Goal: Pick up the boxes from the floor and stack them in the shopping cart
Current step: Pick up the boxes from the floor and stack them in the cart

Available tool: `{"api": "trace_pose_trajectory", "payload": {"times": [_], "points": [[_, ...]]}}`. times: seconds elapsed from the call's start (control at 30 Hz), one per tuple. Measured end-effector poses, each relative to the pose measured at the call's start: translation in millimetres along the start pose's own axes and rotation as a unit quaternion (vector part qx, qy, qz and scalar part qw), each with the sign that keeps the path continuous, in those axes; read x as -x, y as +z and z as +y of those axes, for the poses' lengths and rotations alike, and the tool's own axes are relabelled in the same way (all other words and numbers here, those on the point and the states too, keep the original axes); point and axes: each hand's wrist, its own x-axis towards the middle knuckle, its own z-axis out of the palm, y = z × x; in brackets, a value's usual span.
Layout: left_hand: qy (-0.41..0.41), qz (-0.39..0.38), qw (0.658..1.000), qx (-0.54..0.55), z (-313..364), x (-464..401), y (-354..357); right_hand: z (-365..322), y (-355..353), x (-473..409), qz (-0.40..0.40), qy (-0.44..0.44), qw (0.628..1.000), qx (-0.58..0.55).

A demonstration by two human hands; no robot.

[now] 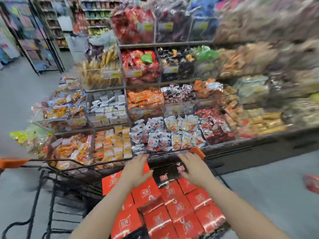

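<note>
Several red boxes (pixel 174 207) with white labels lie stacked in the black wire shopping cart (pixel 72 171), filling its basket below me. My left hand (pixel 138 169) hovers over the far end of the stack with its fingers spread and straight. My right hand (pixel 193 169) is beside it, fingers also spread, above a dark gap between the boxes and the cart's far rim. Neither hand holds anything. The frame is blurred by motion.
Tiered shelves of packed snacks (pixel 155 104) rise right behind the cart. An orange cart corner guard (pixel 197 152) sits by my right hand. A red package (pixel 312 185) lies on the grey floor at right. A black rack (pixel 39 49) stands at far left.
</note>
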Motion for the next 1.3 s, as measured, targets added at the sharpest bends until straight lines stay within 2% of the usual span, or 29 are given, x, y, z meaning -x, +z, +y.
{"api": "trace_pose_trajectory", "payload": {"times": [0.1,0.23,0.4,0.57,0.73,0.93,1.17,1.3], "points": [[0.059,0.02,0.998,-0.013,49,-26,-14,34,-28,45,0.048,0.065,0.997,0.011],[0.163,0.035,0.985,-0.031,140,-50,-29,82,-65,124,0.068,0.173,0.982,0.034],[0.278,0.05,0.959,-0.026,273,-61,-23,136,-94,245,0.106,0.291,0.951,0.016],[0.367,0.045,0.929,0.01,427,-45,3,192,-115,386,0.109,0.375,0.92,0.027],[0.427,0.025,0.903,0.037,581,-12,43,240,-128,529,0.084,0.479,0.874,0.027],[0.52,-0.018,0.853,0.041,733,21,84,271,-135,667,0.093,0.588,0.803,0.017],[0.59,-0.034,0.804,0.066,854,18,113,316,-140,762,0.119,0.689,0.714,-0.024],[0.607,-0.037,0.79,0.077,916,-10,123,361,-148,788,0.126,0.716,0.687,-0.017]]}}
